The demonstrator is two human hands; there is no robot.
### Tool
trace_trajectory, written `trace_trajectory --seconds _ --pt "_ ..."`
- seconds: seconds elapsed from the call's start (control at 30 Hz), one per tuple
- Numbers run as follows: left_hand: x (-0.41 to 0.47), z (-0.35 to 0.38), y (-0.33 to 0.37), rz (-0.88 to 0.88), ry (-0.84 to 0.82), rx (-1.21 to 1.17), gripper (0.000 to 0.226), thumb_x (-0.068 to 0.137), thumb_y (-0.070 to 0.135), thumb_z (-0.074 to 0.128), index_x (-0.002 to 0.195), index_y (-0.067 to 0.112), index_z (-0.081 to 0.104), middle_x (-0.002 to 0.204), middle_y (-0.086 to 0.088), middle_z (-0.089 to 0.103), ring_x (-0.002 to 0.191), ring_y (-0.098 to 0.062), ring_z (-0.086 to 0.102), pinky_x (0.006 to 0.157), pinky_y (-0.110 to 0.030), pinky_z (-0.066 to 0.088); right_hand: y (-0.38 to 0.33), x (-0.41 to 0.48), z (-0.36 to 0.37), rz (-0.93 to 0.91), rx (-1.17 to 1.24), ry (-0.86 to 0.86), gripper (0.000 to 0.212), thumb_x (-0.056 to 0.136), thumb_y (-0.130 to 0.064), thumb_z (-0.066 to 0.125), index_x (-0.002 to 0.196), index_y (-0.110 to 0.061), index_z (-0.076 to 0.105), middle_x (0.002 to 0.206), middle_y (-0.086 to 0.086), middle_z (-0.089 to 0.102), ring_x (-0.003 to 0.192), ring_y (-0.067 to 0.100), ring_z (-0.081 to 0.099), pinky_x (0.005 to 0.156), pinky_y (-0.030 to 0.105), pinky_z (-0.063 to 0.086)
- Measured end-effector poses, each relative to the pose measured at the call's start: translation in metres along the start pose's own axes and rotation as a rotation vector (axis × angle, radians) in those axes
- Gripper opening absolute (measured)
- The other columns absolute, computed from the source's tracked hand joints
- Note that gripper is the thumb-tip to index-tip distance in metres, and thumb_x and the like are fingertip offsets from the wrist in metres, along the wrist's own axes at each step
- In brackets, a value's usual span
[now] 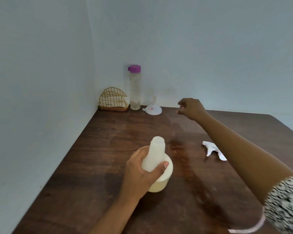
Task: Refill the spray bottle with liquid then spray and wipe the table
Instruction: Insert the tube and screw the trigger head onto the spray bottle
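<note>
White translucent plastic spray bottle [157, 159] stands uncapped, upright, mid dark brown wooden table [108, 132]. Left hand [140, 173] wraps its sloped shoulder. Right hand [191, 108] near white plastic funnel [153, 109], fingers loosely curled, holding nothing. Bottle likely light, thin-walled, squeezable; hold shoulder gently.

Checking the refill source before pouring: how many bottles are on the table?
2. The uncapped white spray bottle stands centrally, gripped by the left hand; the tall clear bottle with a purple cap stands in the far corner beside the gold wire napkin holder. None looks hidden.
</note>
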State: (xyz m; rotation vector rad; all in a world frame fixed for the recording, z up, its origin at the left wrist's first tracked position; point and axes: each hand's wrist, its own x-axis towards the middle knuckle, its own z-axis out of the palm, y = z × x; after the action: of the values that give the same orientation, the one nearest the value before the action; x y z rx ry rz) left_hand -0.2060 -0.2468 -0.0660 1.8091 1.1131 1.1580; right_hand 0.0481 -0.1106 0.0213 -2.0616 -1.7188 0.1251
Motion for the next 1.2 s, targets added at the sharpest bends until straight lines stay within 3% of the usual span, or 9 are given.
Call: trace_trajectory --seconds 0.23,0.4,0.63,0.7,0.77,0.87,1.0,1.13,1.2 --pt "-0.003 -0.003 0.008 -0.003 0.0 -0.042 0.059 0.06 0.069 0.061 0.107 0.035 0.059 0.103 0.02 0.06 0.096 -0.002 0.058 0.072 -0.02 0.048 0.058 -0.11 -0.045 0.135 -0.014 -0.124 0.004 0.079 -0.019 0.069 0.079 -0.021 0.066 0.091 0.003 0.07 0.091 0.022 0.063 0.074 0.028 0.044" --pt "-0.005 -0.003 0.012 -0.025 0.003 -0.044 0.071 0.06 0.066 0.064 0.117 0.024 0.062 0.109 0.008 0.062 0.099 -0.013 0.059 0.073 -0.026 0.048 0.086 -0.147 -0.038 0.286 0.009 -0.102 0.032 0.079 -0.037 0.07 0.093 -0.011 0.06 0.088 0.004 0.062 0.085 0.023 0.059 0.069 0.03 0.041" --pt "-0.009 -0.004 0.019 -0.065 -0.026 -0.042 0.083 0.056 0.073 0.058 0.122 0.022 0.061 0.112 0.003 0.063 0.1 -0.017 0.059 0.07 -0.026 0.046 0.073 -0.165 -0.03 0.44 -0.011 -0.176 0.03 0.076 -0.033 0.069 0.068 -0.011 0.05 0.057 0.003 0.056 0.063 0.022 0.057 0.057 0.027 0.039" --pt "-0.011 -0.001 0.022 -0.07 -0.045 -0.055 0.081 0.057 0.073 0.059 0.121 0.023 0.062 0.111 0.003 0.064 0.099 -0.016 0.06 0.068 -0.025 0.045 0.073 -0.166 -0.032 0.502 0.094 -0.162 0.019 0.071 -0.023 0.067 0.067 -0.008 0.056 0.051 0.005 0.059 0.052 0.021 0.06 0.056 0.024 0.046" --pt "-0.014 0.004 0.026 -0.071 -0.076 -0.075 0.08 0.057 0.073 0.06 0.12 0.024 0.062 0.11 0.004 0.065 0.099 -0.015 0.06 0.068 -0.025 0.045 0.069 -0.167 -0.04 0.589 0.354 -0.143 0.016 0.073 -0.012 0.069 0.081 0.0 0.062 0.067 0.015 0.065 0.049 0.02 0.062 0.05 0.023 0.052" --pt "-0.018 0.014 0.034 -0.076 -0.127 -0.103 0.077 0.055 0.074 0.061 0.117 0.028 0.061 0.11 0.006 0.063 0.099 -0.012 0.059 0.07 -0.025 0.047 0.063 -0.171 -0.061 0.622 0.712 -0.129 0.021 0.086 -0.011 0.065 0.092 0.007 0.056 0.052 0.013 0.06 0.034 0.014 0.055 0.031 0.017 0.041" --pt "-0.022 0.032 0.044 -0.069 -0.21 -0.129 0.078 0.053 0.075 0.061 0.118 0.031 0.059 0.113 0.007 0.063 0.103 -0.014 0.059 0.082 -0.032 0.05 0.055 -0.174 -0.099 0.601 1.156 0.037 0.012 0.087 -0.016 0.063 0.085 -0.005 0.058 0.068 0.006 0.054 0.053 0.012 0.051 0.039 0.017 0.048" --pt "-0.026 0.042 0.054 -0.021 -0.305 -0.138 0.081 0.053 0.074 0.064 0.125 0.04 0.05 0.126 0.009 0.057 0.114 -0.014 0.056 0.089 -0.03 0.049 0.033 -0.174 -0.131 0.516 1.175 0.163 0.013 0.085 -0.015 0.065 0.078 -0.009 0.057 0.068 0.004 0.052 0.054 0.01 0.048 0.043 0.015 0.05" --pt "-0.025 0.041 0.059 0.011 -0.262 -0.286 0.088 0.057 0.073 0.067 0.135 0.047 0.037 0.144 0.017 0.042 0.124 0.0 0.047 0.098 -0.024 0.045 0.026 -0.169 -0.142 0.505 1.132 0.202 0.013 0.084 -0.015 0.066 0.077 -0.009 0.057 0.07 0.005 0.052 0.055 0.011 0.048 0.046 0.017 0.053"
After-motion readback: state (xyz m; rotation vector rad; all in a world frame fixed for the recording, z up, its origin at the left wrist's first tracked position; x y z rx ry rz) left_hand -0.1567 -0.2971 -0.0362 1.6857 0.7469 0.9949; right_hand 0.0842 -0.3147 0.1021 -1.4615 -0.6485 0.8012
